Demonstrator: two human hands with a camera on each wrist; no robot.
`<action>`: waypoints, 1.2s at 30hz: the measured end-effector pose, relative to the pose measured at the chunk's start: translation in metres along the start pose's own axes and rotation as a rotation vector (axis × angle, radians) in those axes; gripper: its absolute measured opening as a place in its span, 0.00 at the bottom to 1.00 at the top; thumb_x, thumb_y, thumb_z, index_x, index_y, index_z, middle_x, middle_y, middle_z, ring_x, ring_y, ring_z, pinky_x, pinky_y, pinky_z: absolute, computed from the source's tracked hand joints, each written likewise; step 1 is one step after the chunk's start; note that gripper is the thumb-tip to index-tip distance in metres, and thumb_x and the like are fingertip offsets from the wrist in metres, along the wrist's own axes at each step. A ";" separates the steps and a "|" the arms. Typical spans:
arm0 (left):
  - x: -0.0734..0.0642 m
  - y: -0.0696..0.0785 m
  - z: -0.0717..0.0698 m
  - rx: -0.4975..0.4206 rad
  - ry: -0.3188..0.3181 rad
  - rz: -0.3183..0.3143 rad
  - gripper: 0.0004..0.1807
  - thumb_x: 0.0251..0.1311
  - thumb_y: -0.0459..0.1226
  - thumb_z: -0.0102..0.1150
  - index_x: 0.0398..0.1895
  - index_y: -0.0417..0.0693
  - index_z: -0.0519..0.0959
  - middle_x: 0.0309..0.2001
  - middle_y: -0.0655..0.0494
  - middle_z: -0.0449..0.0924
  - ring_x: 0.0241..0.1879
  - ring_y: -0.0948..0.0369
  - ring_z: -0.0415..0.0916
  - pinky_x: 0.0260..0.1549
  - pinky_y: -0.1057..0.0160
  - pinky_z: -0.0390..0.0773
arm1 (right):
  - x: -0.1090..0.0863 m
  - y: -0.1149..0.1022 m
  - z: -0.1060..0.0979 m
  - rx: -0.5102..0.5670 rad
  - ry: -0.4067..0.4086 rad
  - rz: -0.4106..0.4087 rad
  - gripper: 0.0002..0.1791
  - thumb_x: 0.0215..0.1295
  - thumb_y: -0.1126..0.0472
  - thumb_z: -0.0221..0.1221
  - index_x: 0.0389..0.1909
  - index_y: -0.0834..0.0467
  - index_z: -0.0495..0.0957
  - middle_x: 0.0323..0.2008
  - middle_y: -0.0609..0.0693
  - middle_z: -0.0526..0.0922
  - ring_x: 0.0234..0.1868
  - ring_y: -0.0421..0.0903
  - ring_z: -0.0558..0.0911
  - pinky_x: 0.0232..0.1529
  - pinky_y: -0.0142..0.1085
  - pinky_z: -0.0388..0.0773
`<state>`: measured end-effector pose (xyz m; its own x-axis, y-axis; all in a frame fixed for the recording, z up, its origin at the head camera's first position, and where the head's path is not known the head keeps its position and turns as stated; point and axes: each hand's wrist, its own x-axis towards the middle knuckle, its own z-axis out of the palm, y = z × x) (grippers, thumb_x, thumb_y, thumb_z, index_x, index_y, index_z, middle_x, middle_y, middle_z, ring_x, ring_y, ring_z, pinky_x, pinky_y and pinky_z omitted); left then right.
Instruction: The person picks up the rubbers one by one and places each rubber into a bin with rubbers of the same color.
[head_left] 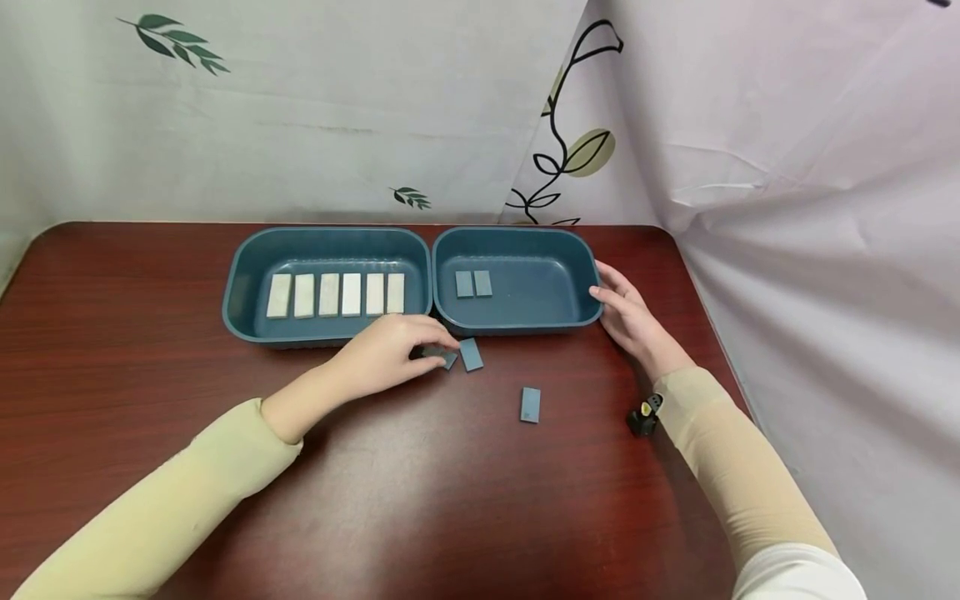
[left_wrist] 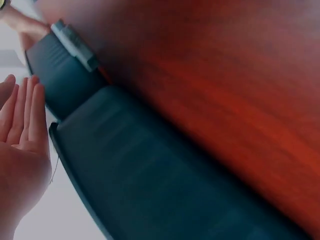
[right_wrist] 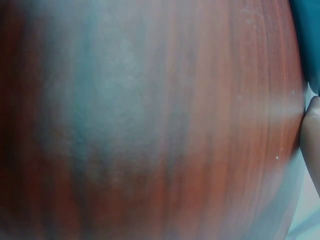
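My left hand [head_left: 390, 346] hovers low over the table in front of the trays. Its thumb and fingertips are right at a small blue-grey tile [head_left: 450, 360], partly hidden by the hand. In the left wrist view the fingers [left_wrist: 35, 112] look extended. Another blue-grey tile [head_left: 471, 355] lies just right of the fingertips, and a third [head_left: 530, 405] farther right and nearer me. My right hand [head_left: 633, 321] holds the right end of the right blue tray [head_left: 517, 326], thumb at the rim, fingers along the outer wall. Two blue-grey tiles [head_left: 474, 284] sit inside it, toward the left.
The left blue tray [head_left: 330, 339] adjoins the right one and contains a row of several whitish tiles [head_left: 303, 296]. A small black object with a yellow spot [head_left: 642, 417] is by the right wrist. Behind the dark red table [head_left: 420, 500] hangs a patterned white curtain [head_left: 337, 108].
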<state>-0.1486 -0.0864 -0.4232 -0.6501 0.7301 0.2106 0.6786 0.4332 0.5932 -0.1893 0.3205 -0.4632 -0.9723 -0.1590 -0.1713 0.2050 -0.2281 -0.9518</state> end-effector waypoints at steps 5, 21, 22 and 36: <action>-0.004 0.001 0.007 0.031 -0.035 -0.010 0.17 0.67 0.33 0.72 0.58 0.45 0.87 0.58 0.50 0.88 0.58 0.53 0.85 0.57 0.50 0.85 | 0.000 -0.001 -0.001 -0.009 0.000 0.007 0.26 0.81 0.72 0.45 0.75 0.53 0.66 0.65 0.41 0.76 0.61 0.38 0.78 0.59 0.27 0.77; -0.016 -0.002 0.025 0.081 -0.097 -0.164 0.34 0.68 0.38 0.73 0.74 0.37 0.73 0.73 0.39 0.75 0.73 0.44 0.74 0.69 0.44 0.76 | 0.000 -0.002 0.002 -0.014 -0.012 0.001 0.27 0.81 0.72 0.45 0.76 0.54 0.65 0.64 0.41 0.76 0.62 0.38 0.78 0.60 0.27 0.76; -0.017 -0.003 0.026 0.083 -0.097 -0.169 0.35 0.68 0.38 0.73 0.74 0.36 0.73 0.73 0.38 0.74 0.73 0.43 0.73 0.69 0.43 0.76 | 0.000 -0.002 0.002 -0.011 -0.012 0.000 0.26 0.81 0.72 0.45 0.76 0.54 0.65 0.64 0.41 0.77 0.61 0.38 0.78 0.60 0.27 0.76; -0.015 -0.007 0.034 0.186 -0.081 -0.099 0.28 0.68 0.34 0.71 0.70 0.35 0.77 0.69 0.39 0.79 0.70 0.45 0.77 0.68 0.45 0.77 | 0.000 -0.001 0.000 -0.010 -0.005 0.003 0.26 0.81 0.72 0.45 0.74 0.53 0.66 0.64 0.41 0.76 0.61 0.38 0.78 0.60 0.27 0.76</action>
<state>-0.1320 -0.0824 -0.4569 -0.6921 0.7161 0.0906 0.6691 0.5894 0.4527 -0.1894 0.3205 -0.4626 -0.9713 -0.1640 -0.1725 0.2063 -0.2180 -0.9539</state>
